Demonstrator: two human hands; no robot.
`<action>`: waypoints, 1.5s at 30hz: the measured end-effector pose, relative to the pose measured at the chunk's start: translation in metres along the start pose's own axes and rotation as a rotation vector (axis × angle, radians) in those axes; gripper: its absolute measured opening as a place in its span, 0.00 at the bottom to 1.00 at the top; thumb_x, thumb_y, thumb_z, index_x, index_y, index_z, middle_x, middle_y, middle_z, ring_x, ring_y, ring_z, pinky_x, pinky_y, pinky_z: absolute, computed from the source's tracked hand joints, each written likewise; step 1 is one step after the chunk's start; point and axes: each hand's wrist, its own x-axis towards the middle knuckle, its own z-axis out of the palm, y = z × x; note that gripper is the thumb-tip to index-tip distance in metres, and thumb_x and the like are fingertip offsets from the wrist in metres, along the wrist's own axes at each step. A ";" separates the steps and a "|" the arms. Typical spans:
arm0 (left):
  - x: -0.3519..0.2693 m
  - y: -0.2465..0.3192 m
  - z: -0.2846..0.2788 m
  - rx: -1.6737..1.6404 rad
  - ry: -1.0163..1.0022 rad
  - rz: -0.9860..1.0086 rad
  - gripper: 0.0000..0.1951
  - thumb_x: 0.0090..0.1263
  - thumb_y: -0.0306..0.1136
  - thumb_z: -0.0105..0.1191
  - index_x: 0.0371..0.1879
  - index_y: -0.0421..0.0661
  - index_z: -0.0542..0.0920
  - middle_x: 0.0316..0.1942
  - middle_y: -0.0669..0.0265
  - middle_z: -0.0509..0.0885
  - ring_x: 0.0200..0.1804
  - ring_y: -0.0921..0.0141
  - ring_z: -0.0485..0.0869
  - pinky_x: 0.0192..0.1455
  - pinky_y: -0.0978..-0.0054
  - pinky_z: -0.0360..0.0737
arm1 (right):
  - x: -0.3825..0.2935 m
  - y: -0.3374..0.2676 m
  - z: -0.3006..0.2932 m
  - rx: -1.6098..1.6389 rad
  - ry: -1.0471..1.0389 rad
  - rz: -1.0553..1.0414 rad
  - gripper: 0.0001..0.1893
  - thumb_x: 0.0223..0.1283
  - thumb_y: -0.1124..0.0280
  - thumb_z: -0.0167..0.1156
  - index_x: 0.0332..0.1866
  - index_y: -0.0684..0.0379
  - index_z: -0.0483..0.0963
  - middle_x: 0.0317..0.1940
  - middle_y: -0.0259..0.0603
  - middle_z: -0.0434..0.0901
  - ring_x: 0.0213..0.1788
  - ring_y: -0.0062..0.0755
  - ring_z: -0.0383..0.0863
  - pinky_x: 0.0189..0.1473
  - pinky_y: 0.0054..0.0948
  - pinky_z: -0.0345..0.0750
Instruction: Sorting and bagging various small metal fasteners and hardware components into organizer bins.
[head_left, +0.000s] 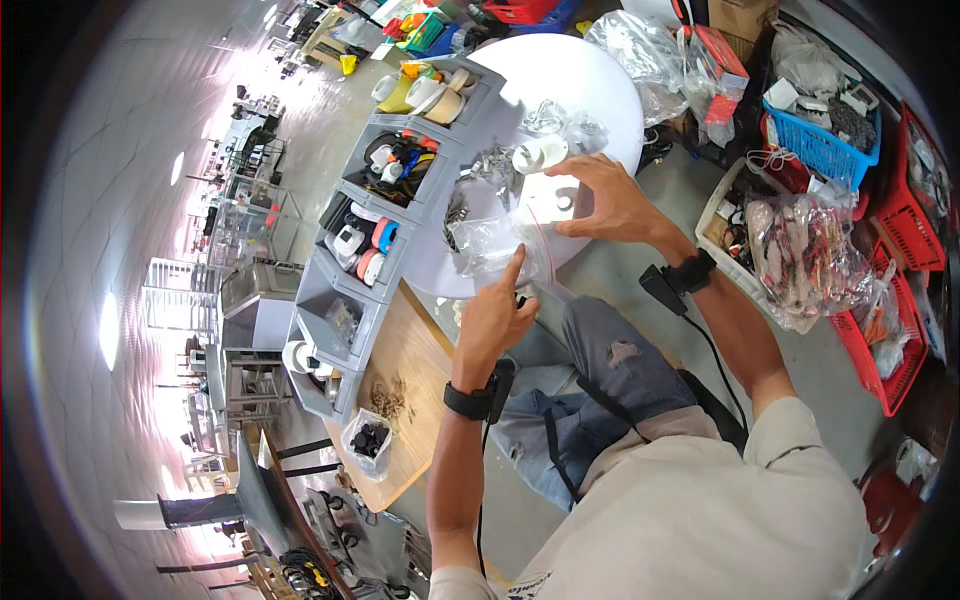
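On the round white table (600, 75), my right hand (619, 201) spans a white box-shaped piece (541, 193) with a round feature on its face. Thumb and fingertips sit at its opposite edges. My left hand (493, 319) points its index finger at a clear zip bag (491, 241), the tip at or just over the plastic; its other fingers are curled. A dark bit shows beside the left thumb, too small to identify. White round plastic parts (540, 154) lie just beyond the box. Small metal pieces (493, 169) are heaped to their left.
Grey stacking bins (427, 169) filled with assorted parts line the table's left side. Below them, a wooden tabletop (412, 345) carries a bag of black pieces (369, 442) and scattered small brown bits. Blue (825, 142) and red baskets (911, 202) crowd the right. A cable (716, 360) trails from my right wrist.
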 end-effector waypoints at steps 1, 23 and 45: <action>0.000 0.002 -0.002 0.004 -0.010 -0.014 0.41 0.64 0.41 0.57 0.81 0.65 0.61 0.31 0.48 0.87 0.37 0.46 0.87 0.44 0.51 0.81 | -0.001 0.000 -0.002 0.061 0.026 0.029 0.38 0.46 0.49 0.75 0.63 0.58 0.78 0.59 0.46 0.82 0.64 0.49 0.75 0.71 0.43 0.66; -0.034 -0.042 -0.006 -0.649 0.196 0.116 0.19 0.75 0.41 0.61 0.60 0.45 0.82 0.31 0.63 0.84 0.30 0.70 0.79 0.36 0.67 0.75 | 0.002 -0.016 0.005 -0.364 -0.148 -0.122 0.31 0.58 0.39 0.69 0.64 0.43 0.79 0.68 0.46 0.75 0.72 0.48 0.69 0.77 0.56 0.55; -0.247 -0.116 0.052 -1.561 0.735 -0.181 0.14 0.87 0.42 0.42 0.62 0.49 0.73 0.47 0.75 0.74 0.44 0.83 0.72 0.47 0.83 0.72 | -0.055 -0.278 0.157 0.528 -0.876 -0.298 0.23 0.62 0.75 0.67 0.63 0.63 0.77 0.51 0.48 0.82 0.48 0.41 0.85 0.50 0.37 0.81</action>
